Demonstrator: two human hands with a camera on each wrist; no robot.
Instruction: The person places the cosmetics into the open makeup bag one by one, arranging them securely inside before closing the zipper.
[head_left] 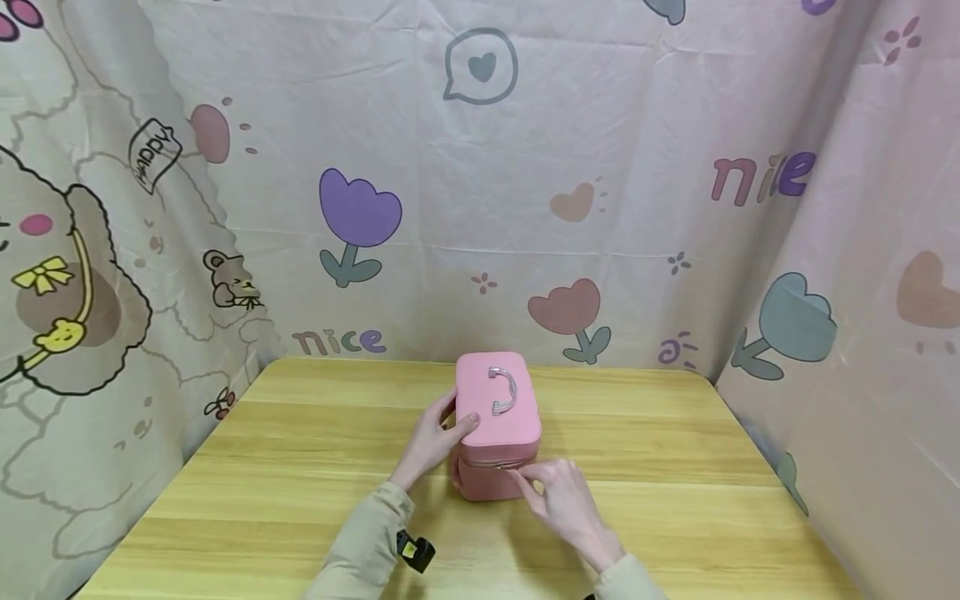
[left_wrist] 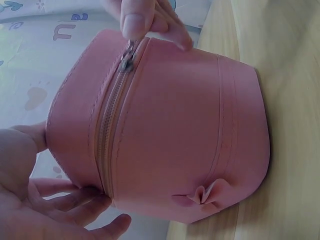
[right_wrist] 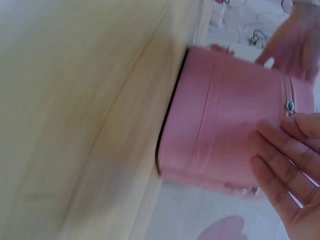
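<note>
A pink cosmetic case (head_left: 476, 379) stands upright on the table, its lid closed down. On its lid is a silvery curved handle (head_left: 513, 390). A zipper (left_wrist: 106, 134) runs round below the lid, and a fabric bow (left_wrist: 207, 195) sits low on one side. My left hand (head_left: 431, 440) holds the case from the left, thumb on the lid's edge and fingers along the side. At the front right corner, my right hand (head_left: 561, 500) pinches the zipper pull (left_wrist: 131, 47) between thumb and forefinger. In the right wrist view the zipper slider (right_wrist: 290, 106) shows beside the fingertips.
The case rests on a wood-grain table (head_left: 300, 483). Printed cloth (head_left: 450, 167) hangs behind the table and along both sides. A small black device (head_left: 416, 552) is at the left wrist.
</note>
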